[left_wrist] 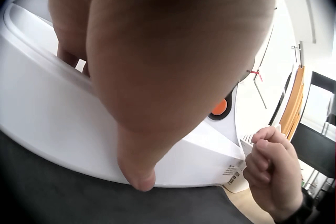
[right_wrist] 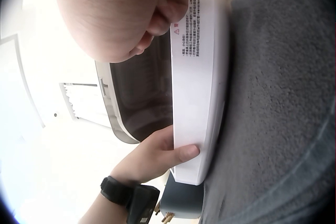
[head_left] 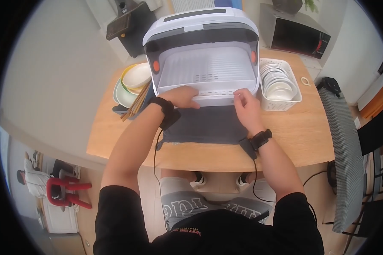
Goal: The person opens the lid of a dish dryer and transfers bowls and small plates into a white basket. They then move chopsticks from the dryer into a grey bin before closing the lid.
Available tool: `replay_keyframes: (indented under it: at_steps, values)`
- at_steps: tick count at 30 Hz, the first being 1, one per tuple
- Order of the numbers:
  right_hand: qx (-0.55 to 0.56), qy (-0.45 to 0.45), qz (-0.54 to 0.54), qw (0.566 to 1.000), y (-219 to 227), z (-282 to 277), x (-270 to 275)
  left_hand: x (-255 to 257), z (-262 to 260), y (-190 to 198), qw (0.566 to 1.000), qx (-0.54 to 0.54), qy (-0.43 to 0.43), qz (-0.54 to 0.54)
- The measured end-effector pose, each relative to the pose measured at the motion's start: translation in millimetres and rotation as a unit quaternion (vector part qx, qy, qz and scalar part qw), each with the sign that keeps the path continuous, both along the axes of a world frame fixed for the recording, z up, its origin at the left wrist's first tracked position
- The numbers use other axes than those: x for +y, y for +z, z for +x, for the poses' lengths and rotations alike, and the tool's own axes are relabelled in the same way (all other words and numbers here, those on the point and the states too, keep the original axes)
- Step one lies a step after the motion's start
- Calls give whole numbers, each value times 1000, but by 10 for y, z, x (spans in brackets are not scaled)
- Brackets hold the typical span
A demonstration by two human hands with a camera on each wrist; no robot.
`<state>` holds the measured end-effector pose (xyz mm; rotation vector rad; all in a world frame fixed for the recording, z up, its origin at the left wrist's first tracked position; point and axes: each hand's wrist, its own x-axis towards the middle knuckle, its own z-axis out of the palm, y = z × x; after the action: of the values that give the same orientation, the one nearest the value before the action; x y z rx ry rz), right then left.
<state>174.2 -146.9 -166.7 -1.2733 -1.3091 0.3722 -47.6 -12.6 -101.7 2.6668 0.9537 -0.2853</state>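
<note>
A white dish storage box point(head_left: 217, 101) with a raised smoky lid point(head_left: 200, 35) stands before me, a ribbed rack point(head_left: 208, 68) inside it. My left hand point(head_left: 182, 97) grips its front wall left of the middle. In the left wrist view that hand's thumb point(left_wrist: 137, 174) lies on the outer face while the fingers go over the rim. At the front right corner is my right hand point(head_left: 247, 111), its fingers curled in, the fingertips right by the rim; nothing shows in its grasp. Printed text point(right_wrist: 191, 24) marks the front wall below those fingers.
Under the box's front lies a dark grey cloth point(head_left: 204, 125) on the wooden table point(head_left: 293, 140). A white basket of plates point(head_left: 281, 104) stands right; bowls point(head_left: 137, 75) and chopsticks point(head_left: 136, 104) sit left. Behind are a microwave point(head_left: 298, 38) and, at lower left, a seated person point(head_left: 36, 180).
</note>
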Motion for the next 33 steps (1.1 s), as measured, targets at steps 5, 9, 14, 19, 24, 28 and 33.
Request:
replay_keyframes:
  at_steps: [5,9,14,19,24,28,33]
  values:
    - [-24,-12,-26,999,53,4,-41,52,-55,-33,999,-30,-22,10]
    - [-8,-2,-13,1000,2,-6,-10,18,-50,234,999,10,16,-39]
    - [-2,3,-4,1000,-14,10,-2,67,-150,262,1000,-12,-10,-27]
    - [-24,-20,-4,1000,-39,11,11,-52,-283,282,993,-101,-6,55]
    - [-3,-2,5,1000,-81,13,46,-509,-682,580,980,-169,55,88]
    - [-15,-9,-10,1000,-5,17,-11,-821,-1302,828,964,-178,185,66]
    - [-13,1,9,1000,-66,20,27,-1028,-2034,780,932,-181,302,82]
